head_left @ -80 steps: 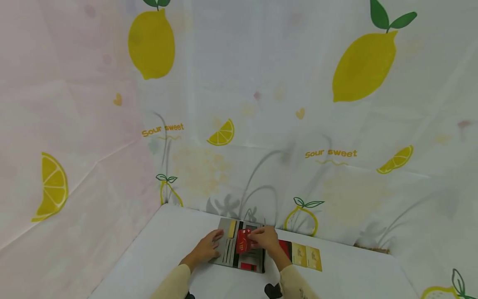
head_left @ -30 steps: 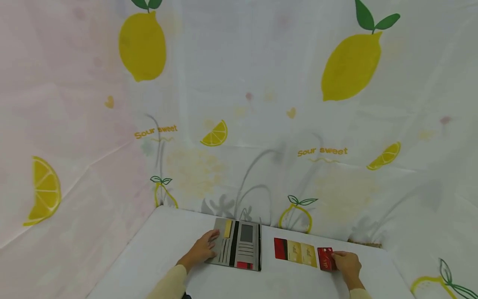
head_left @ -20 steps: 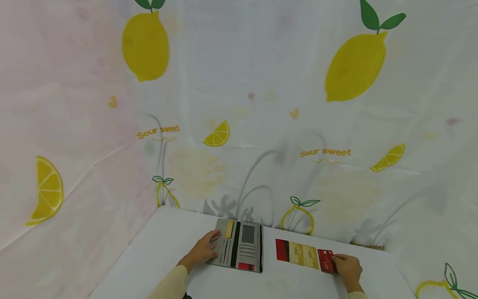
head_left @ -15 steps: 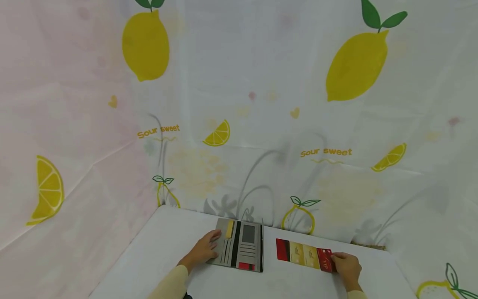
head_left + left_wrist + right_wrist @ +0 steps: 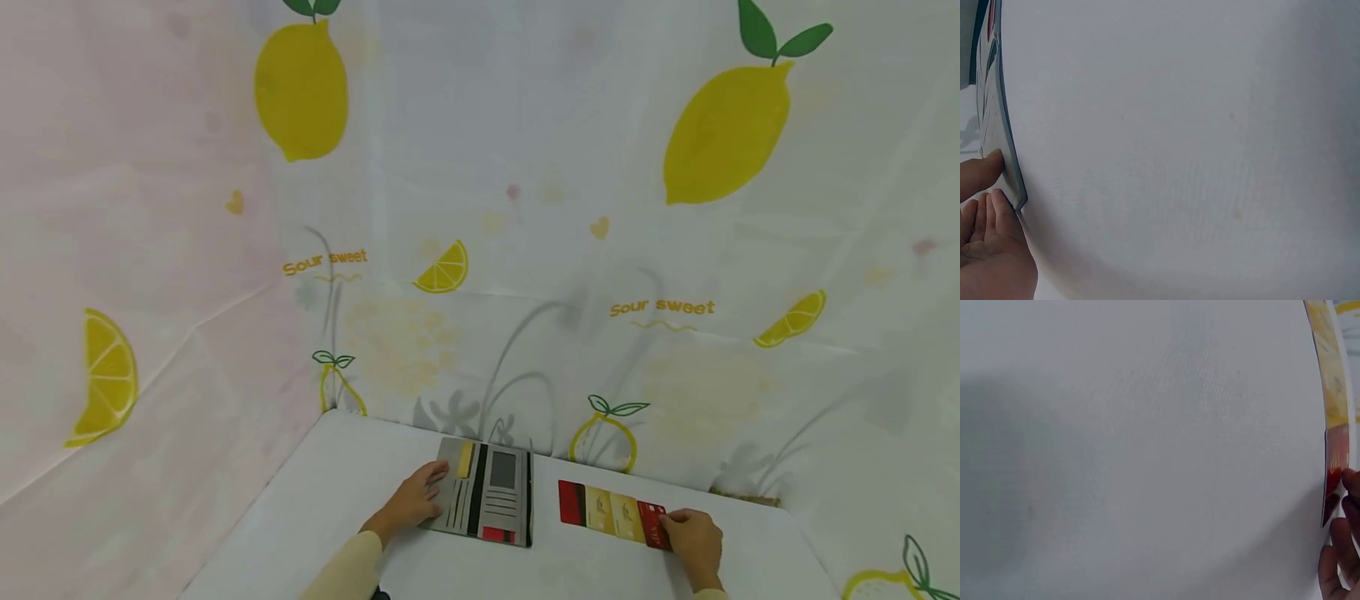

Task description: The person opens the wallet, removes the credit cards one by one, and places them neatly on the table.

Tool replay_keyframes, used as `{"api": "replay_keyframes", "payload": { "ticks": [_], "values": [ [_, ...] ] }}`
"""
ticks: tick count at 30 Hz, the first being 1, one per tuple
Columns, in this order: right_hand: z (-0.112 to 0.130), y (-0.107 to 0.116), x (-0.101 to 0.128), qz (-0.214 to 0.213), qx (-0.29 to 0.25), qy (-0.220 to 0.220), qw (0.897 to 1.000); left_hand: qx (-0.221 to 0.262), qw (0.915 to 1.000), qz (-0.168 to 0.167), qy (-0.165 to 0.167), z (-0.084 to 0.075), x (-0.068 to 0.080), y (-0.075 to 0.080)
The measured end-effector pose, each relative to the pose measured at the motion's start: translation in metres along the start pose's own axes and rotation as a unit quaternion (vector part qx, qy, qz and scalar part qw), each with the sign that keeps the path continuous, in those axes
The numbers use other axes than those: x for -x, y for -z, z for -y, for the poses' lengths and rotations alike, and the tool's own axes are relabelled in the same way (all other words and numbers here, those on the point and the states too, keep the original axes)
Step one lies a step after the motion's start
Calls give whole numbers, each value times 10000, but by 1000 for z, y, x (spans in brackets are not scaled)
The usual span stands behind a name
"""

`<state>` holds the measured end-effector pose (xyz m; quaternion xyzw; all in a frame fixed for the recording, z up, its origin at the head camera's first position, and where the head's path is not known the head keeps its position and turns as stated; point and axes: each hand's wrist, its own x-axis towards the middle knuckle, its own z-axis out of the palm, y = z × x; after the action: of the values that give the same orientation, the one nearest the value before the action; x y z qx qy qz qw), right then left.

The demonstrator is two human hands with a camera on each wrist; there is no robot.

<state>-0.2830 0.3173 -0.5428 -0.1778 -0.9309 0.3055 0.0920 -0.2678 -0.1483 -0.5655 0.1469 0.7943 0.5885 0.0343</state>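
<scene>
A grey wallet (image 5: 487,500) lies open on the white table (image 5: 337,500), with a yellow card (image 5: 466,459) and a red card (image 5: 492,533) in its slots. My left hand (image 5: 415,500) rests flat on its left half; in the left wrist view the fingers (image 5: 990,209) touch the wallet's edge (image 5: 1005,131). Right of the wallet lies a row of cards: a red-and-black one (image 5: 572,502), two gold ones (image 5: 611,512) and a red VIP card (image 5: 655,525). My right hand (image 5: 693,537) pinches the VIP card's right end (image 5: 1334,487), beside the gold card (image 5: 1329,375).
Lemon-print sheeting (image 5: 525,250) forms walls close behind the table and along its left side. Bare white tabletop (image 5: 1147,456) lies in front of the card row and left of the wallet.
My right hand carried the red VIP card from the wallet to the right end of the card row, then slid it left against the gold card. The left hand stayed on the wallet.
</scene>
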Motion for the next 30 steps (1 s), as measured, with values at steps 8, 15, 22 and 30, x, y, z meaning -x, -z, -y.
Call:
{"api": "replay_keyframes", "payload": {
  "ticks": [8,15,22,30],
  "values": [
    [16,-4,-2,-275,-143,645,9974,-178,9998,31,28,3,-3,0],
    [69,-17,1,-286,-1032,1320,9854,-173,9998,2,42,5,-2,-1],
    [132,-57,10,390,-2551,1248,9580,-175,9998,-1,42,5,0,0],
    [179,-97,33,1173,-3402,1370,9229,-144,9997,-21,172,3,0,-1]
  ]
}}
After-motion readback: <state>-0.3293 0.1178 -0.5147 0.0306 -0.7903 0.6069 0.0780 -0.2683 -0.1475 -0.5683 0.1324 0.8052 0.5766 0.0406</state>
